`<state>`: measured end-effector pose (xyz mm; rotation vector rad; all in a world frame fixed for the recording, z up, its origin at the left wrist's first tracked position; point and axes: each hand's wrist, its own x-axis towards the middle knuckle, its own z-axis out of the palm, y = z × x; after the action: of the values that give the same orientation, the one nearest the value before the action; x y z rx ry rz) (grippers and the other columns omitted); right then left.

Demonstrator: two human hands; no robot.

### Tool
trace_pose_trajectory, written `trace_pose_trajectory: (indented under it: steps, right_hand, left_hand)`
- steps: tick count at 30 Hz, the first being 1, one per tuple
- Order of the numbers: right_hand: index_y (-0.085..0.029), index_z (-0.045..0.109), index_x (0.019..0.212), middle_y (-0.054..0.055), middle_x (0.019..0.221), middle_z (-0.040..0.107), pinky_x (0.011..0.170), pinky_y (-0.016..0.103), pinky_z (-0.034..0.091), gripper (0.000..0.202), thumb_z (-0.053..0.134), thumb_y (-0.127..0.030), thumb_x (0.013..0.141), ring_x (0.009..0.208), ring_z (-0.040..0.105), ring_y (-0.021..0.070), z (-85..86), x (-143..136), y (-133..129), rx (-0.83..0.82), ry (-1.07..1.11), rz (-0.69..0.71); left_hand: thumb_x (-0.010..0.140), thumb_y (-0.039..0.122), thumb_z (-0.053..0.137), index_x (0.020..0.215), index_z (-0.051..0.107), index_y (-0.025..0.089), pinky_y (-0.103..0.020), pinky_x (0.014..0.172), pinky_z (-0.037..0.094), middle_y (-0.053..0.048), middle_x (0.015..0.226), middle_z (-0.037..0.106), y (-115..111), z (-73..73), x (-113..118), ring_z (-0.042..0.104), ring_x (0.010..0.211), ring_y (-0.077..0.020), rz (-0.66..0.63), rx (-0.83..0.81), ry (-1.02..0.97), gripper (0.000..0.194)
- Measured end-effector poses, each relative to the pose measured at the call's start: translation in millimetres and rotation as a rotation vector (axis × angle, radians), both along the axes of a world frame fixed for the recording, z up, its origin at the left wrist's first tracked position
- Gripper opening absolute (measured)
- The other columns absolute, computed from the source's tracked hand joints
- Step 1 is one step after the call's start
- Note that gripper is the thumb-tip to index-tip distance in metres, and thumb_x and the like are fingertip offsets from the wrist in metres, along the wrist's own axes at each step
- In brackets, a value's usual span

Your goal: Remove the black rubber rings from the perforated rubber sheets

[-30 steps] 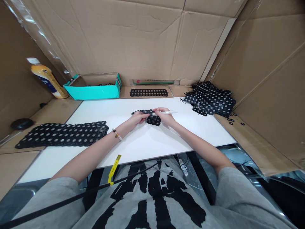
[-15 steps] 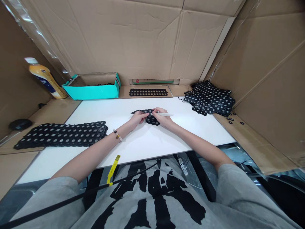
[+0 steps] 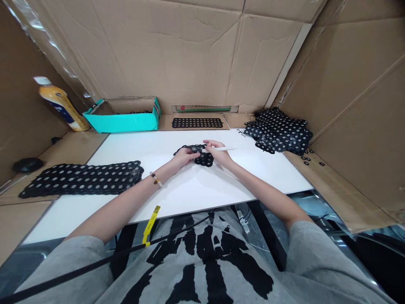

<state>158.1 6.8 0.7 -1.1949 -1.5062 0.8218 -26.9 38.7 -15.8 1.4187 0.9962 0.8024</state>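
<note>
A small black sheet with pale round dots (image 3: 206, 159) is held above the middle of the white board (image 3: 177, 190). My left hand (image 3: 182, 158) grips its left part between thumb and fingers. In my right hand (image 3: 220, 155) is a white pen-like tool (image 3: 226, 148), its tip against the sheet near my left thumb. The fingers of my right hand are closed round the tool and hide part of the sheet's right edge.
A long dotted stack (image 3: 85, 179) lies at left, a dotted pile (image 3: 280, 128) at back right with small black rings (image 3: 306, 163) beside it. Behind are a turquoise box (image 3: 123, 122) and a dotted strip (image 3: 198, 123). A bottle (image 3: 63, 105) leans at back left.
My right hand has shifted slightly right and its tool lies flatter, pointing more to the right. More of the dotted sheet shows between my hands.
</note>
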Motion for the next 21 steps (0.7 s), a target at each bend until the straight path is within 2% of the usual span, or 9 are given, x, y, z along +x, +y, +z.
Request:
trace_pose_trajectory:
  steps: [4,10,21]
  right_hand:
    - [-0.020,0.054,0.057,0.004,0.116,0.070,0.106,0.037,0.037,0.018,0.053,-0.026,0.074,0.113,0.060,0.0231,3.4,1.5,-0.8,-0.066,-0.019,-0.012]
    - [-0.020,0.054,0.057,0.003,0.113,0.071,0.105,0.037,0.038,0.019,0.052,-0.026,0.074,0.112,0.060,0.0226,3.4,0.5,-0.7,-0.086,-0.022,-0.015]
    - [-0.020,0.056,0.058,0.004,0.112,0.071,0.107,0.039,0.037,0.019,0.053,-0.029,0.075,0.111,0.061,0.0231,2.8,0.4,0.4,-0.078,0.023,-0.013]
  left_hand:
    - [0.060,0.038,0.084,0.081,0.068,0.013,-0.027,0.058,0.037,-0.002,0.063,0.060,-1.3,3.4,-0.7,0.052,0.060,-0.0135,0.000,-0.017,-0.039,0.037]
    - [0.066,0.041,0.079,0.066,0.061,0.014,-0.027,0.047,0.018,0.002,0.054,0.049,-0.6,5.7,-3.9,0.033,0.045,-0.0069,0.007,-0.020,-0.004,0.032]
    - [0.068,0.034,0.075,0.058,0.054,0.016,-0.028,0.046,0.020,0.000,0.053,0.048,-4.7,12.1,-2.6,0.038,0.043,-0.0079,0.034,-0.019,-0.042,0.030]
